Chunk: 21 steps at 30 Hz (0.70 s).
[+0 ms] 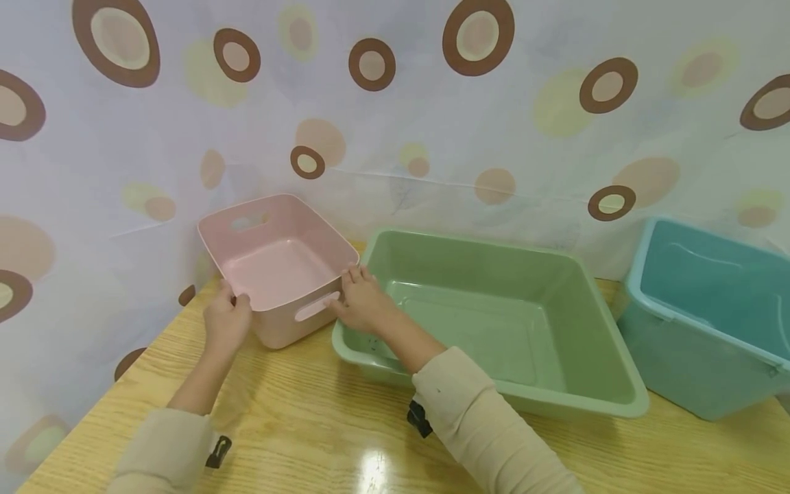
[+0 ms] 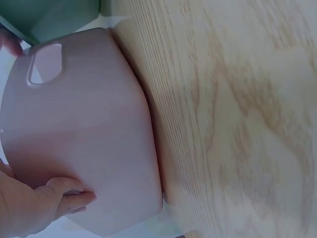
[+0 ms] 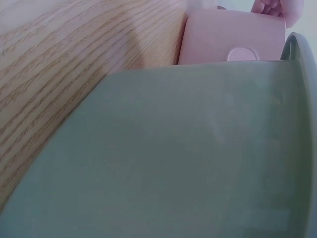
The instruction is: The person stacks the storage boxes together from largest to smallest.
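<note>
A pink plastic storage basket [image 1: 290, 274] with a slot handle in each visible end sits at the left of the wooden table, its inside bare. At its near left corner my left hand [image 1: 227, 321] grips the rim; the left wrist view shows this hand [image 2: 44, 203] with fingers bent against the basket wall [image 2: 94, 119]. My right hand [image 1: 364, 300] holds the near right corner, fingers over the rim and thumb by the slot. That forearm passes above a green basin [image 1: 487, 329]. In the right wrist view the basin's wall [image 3: 173, 148] hides the right hand.
A blue-green bin [image 1: 685, 350] stands at the right, beside the green basin. Behind the containers hangs a pale cloth [image 1: 407, 123] with brown circles. Wooden tabletop [image 1: 296, 425] shows along the front. The pink basket and the basin stand very close together.
</note>
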{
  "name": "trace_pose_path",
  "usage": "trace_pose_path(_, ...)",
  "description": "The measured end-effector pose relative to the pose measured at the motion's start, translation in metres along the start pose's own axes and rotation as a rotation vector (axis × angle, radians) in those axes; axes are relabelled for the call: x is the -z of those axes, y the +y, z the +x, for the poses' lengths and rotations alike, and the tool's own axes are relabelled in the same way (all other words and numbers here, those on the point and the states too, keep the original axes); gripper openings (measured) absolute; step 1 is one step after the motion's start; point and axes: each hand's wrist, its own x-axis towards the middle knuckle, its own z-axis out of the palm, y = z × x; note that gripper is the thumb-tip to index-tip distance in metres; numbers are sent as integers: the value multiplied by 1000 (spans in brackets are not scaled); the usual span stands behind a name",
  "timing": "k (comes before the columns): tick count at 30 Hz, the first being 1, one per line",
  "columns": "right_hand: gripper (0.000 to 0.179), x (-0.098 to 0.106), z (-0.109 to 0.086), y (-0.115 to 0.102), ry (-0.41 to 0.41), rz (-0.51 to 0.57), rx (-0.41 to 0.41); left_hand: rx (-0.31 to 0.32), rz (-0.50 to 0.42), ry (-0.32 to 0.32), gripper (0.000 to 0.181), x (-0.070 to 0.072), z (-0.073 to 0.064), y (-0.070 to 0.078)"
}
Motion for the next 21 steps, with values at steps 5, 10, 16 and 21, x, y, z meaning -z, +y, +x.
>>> trace_pose_path(5,67,-1,0,2,2,3,7,15,-33,7,25,-2,-2,2)
trace_pose_path(10,70,-2,0,4,20,-17,15,17,-47,8,21,-4,-5,4)
trace_pose_path(16,73,-2,0,6,19,-9,20,12,-49,18,50,-8,-10,5)
trace_pose_path(21,75,-3,1,8,18,3,19,-11,-62,73,38,-13,-13,7)
